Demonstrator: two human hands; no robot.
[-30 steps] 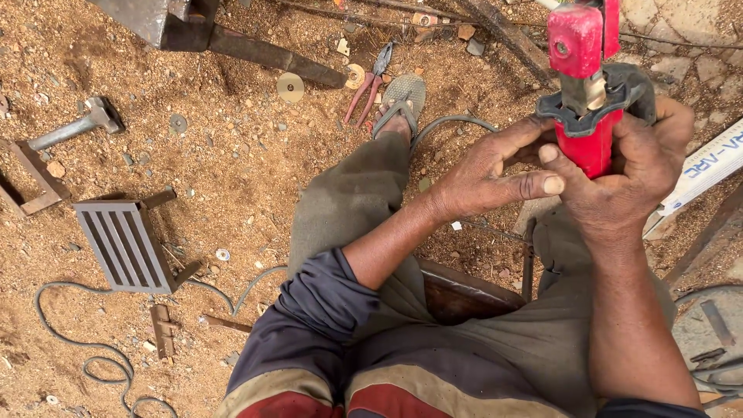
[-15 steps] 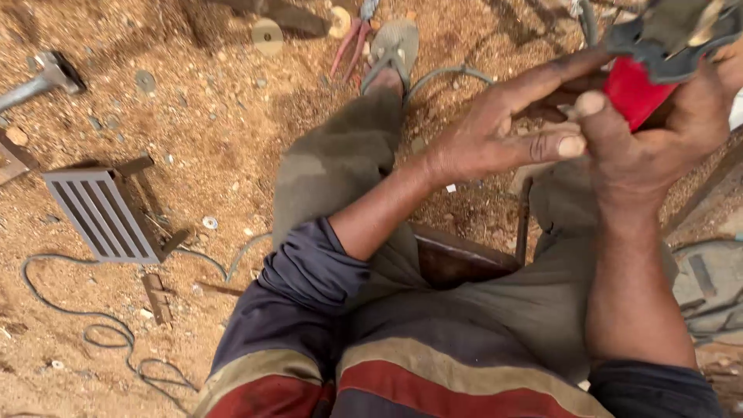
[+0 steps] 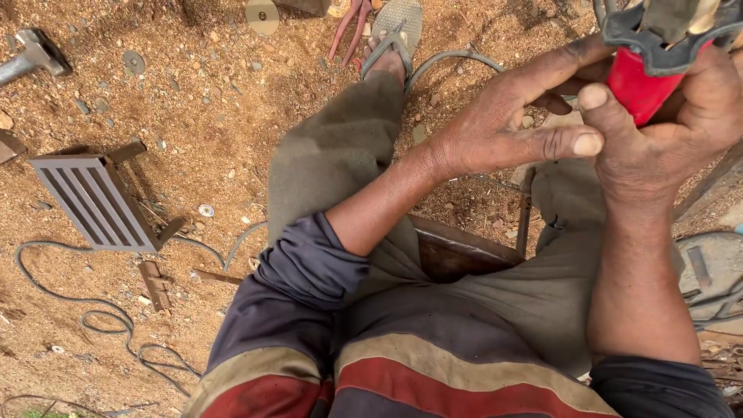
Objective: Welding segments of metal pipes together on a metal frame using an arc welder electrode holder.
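I sit above reddish dirt with both arms raised to the upper right. My right hand (image 3: 665, 131) wraps around a red power tool (image 3: 639, 83) with a dark grey collar at the top right edge; most of the tool is cut off by the frame. My left hand (image 3: 503, 124) rests against the tool's left side, index finger stretched along it and thumb pointing right, touching my right thumb. My olive trouser legs and a sandalled foot (image 3: 395, 35) lie below.
A grey slatted metal grille (image 3: 93, 201) lies at left, with a black cable (image 3: 93, 310) looping below it. A hammer (image 3: 31, 58) sits top left, red-handled pliers (image 3: 350, 23) and a round disc (image 3: 263, 14) at top. A rusty stool edge (image 3: 464, 248) shows between my legs.
The view has tilted down and closed in, so the tool slid toward the top right corner. My left index finger has stretched out along the tool. Both hands stay on it.
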